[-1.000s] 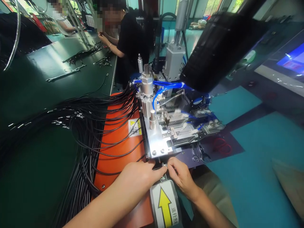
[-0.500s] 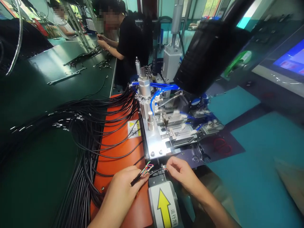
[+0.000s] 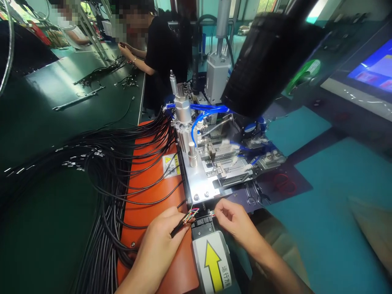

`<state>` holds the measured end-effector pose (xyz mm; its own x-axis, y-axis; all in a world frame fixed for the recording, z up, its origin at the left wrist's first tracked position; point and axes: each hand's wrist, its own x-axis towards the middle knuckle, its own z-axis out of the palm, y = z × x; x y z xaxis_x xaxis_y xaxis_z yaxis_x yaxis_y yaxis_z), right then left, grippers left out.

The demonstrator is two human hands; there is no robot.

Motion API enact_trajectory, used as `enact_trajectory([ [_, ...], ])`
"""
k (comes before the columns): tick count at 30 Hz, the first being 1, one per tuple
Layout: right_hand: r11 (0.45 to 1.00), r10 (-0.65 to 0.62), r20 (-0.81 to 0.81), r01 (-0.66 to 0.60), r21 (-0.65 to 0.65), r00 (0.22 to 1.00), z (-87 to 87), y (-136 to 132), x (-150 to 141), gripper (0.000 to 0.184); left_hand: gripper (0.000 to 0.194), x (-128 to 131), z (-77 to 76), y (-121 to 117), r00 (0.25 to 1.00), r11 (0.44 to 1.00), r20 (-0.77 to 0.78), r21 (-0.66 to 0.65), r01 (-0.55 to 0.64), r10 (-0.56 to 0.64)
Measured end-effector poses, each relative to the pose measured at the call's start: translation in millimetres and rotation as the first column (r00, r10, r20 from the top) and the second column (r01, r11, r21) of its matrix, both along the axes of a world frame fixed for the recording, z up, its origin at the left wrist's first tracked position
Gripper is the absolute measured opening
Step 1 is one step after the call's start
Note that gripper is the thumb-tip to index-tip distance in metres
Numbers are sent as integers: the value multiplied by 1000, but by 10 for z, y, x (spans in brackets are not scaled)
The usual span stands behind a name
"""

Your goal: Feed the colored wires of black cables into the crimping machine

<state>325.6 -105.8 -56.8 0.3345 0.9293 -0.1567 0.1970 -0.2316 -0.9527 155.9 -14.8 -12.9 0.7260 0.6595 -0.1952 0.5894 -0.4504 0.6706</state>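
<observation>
Workshop: dark green table (image 3: 52, 212) running toward a co-worker (image 3: 162, 53) working further along it.
Machine: pneumatic bench machine (image 3: 199, 179) with blue air lines, beside an orange mat (image 3: 185, 261).
Cables: black cable bundle (image 3: 104, 163) draped across table and mat.
Left hand (image 3: 156, 249): fingers (image 3: 180, 222) clenched around a black cable (image 3: 178, 229), its coloured wires fanning out just before the machine.
Right hand (image 3: 235, 224): fingers (image 3: 221, 208) pinched beside a small wire end (image 3: 212, 213); grip cannot be told.
</observation>
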Motion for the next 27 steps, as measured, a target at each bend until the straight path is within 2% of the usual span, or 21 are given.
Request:
enact_trajectory([
  [6, 996, -93, -99, 93, -6, 991, -35, 2, -80, 14, 17, -18, -13, -13, 993, 999, 106, -5, 45, -44],
  [15, 994, -111, -323, 110, -21, 940, -77, 0, -116, 20, 20, -5, 59, -32, 993, 996, 72, 30, 88, -90],
  [20, 995, -104, -429, 97, -38, 897, -112, -2, -97, 22, 30, 5, 101, -66, 995, 993, -16, 63, 104, -103],
  [24, 989, -132, -456, 147, -4, 880, -163, -68, -46, 25, 35, 5, 111, -84, 992, 991, -74, 78, 109, -104],
  [25, 987, -143, -448, 163, 7, 883, -168, -95, -31, 25, 35, 0, 109, -84, 991, 988, -85, 103, 113, -105],
  [27, 981, -168, -419, 194, 20, 892, -155, -151, -13, 22, 32, -13, 103, -83, 991, 964, -96, 241, 114, -94],
])
